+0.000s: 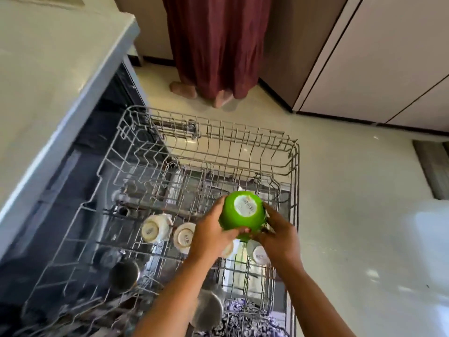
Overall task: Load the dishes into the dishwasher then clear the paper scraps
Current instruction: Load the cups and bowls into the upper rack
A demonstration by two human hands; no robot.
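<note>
**Item 1. Dishwasher rack [295, 166].** Wire basket, pulled out over the floor beside the counter [48, 69]. The far half shows bare tines; the near half is partly filled.
Risk, as a judgement: the rack hangs out on its runners, so a heavy push down could rock it and rattle the load.

**Item 2. Green bowl [243, 215].** Upside down, its labelled base facing up. It is held above the right-middle of the rack and is not yet seated on the tines.
Risk: the outside is round and smooth, so it could slip during lowering. If it lands across the tines instead of between them, it would sit crooked or tip.

**Item 3. White cups [155, 228].** Upturned in a row across the rack, with one [258, 254] just under the bowl.
Risk: coming down too close, the bowl could knock or chip one.

**Item 4. Left hand [211, 235].** Clasps the bowl's left flank, with the fingers curled round its lower edge.

**Item 5. Right hand [277, 233].** Clasps the bowl's right flank, with the fingers wrapped against the wall. The two hands meet near the bowl's near side and hold nothing else.
</note>
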